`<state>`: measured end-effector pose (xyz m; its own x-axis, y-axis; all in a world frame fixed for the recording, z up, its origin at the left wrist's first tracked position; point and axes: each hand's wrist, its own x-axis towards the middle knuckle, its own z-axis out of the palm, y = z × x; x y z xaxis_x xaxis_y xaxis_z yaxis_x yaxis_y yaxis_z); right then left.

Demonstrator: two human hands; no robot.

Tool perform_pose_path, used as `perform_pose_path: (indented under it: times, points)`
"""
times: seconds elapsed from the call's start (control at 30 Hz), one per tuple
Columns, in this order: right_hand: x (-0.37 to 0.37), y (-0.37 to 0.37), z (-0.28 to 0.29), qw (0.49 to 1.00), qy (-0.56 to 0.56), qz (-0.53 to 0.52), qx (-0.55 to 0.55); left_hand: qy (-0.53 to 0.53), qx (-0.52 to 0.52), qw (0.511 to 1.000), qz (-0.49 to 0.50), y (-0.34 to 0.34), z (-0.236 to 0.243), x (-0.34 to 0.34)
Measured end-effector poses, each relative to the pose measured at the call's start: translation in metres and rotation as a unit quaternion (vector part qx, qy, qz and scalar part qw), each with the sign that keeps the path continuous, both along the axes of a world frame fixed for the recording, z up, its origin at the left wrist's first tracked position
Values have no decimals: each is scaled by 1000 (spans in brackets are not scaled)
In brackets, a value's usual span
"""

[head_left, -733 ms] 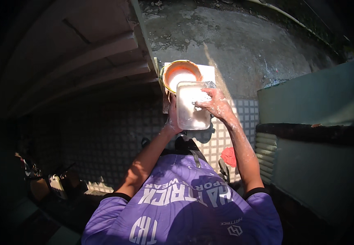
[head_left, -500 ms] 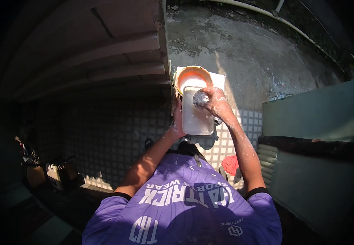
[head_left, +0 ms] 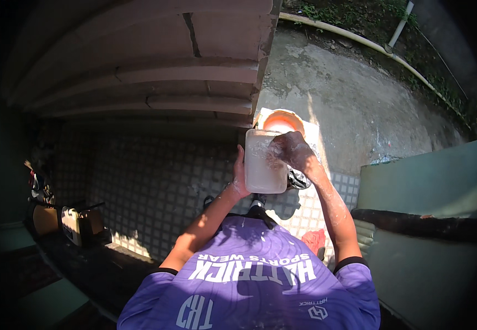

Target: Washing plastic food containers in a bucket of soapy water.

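A rectangular translucent container (head_left: 263, 170), streaked with white wet material, is held up in front of my purple shirt (head_left: 249, 291). My left hand (head_left: 240, 173) grips it along its left side. My right hand (head_left: 291, 151), smeared white, has its curled fingers over the container's inside; what they hold, if anything, is hidden. Just beyond stands a yellow-rimmed bucket (head_left: 280, 115), orange inside, with white contents, on a pale board (head_left: 313, 129). A dark, crumpled item (head_left: 299, 181) lies to the right of the container, partly hidden.
A pinkish stepped concrete structure (head_left: 167, 71) rises at the left. A pale green low wall (head_left: 420, 181) stands at the right, a pipe (head_left: 359, 36) runs along the back, chairs (head_left: 46, 220) are at the lower left, and a red cloth (head_left: 313, 239) lies on the tiled floor.
The view has swung, shifting the bucket and structure right and down. My hands have moved with the container, which now covers more of the bucket. The white lump at my right fingers is less visible.
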<state>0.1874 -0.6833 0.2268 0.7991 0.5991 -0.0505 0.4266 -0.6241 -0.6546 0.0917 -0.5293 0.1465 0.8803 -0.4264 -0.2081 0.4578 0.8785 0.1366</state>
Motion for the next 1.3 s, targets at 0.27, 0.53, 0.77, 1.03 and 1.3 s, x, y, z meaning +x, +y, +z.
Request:
perform_pose_path:
  times: [0.27,0.53,0.77,1.03,1.3]
  points:
    - [-35,25,30,995,55,78,-4,-47,0,999,4,24,14,-6]
    - [-51,59,34,978,197,75,3,-57,-15,998,10,43,7,-13]
    - [-32,71,-6,973,-96,183,-100,-75,8,996,48,42,15,-16]
    - [-12,77,9,995,-11,95,-10,-9,33,998,47,50,15,-23]
    - [-16,68,41,985,90,95,-108,2,16,998,58,57,15,-21]
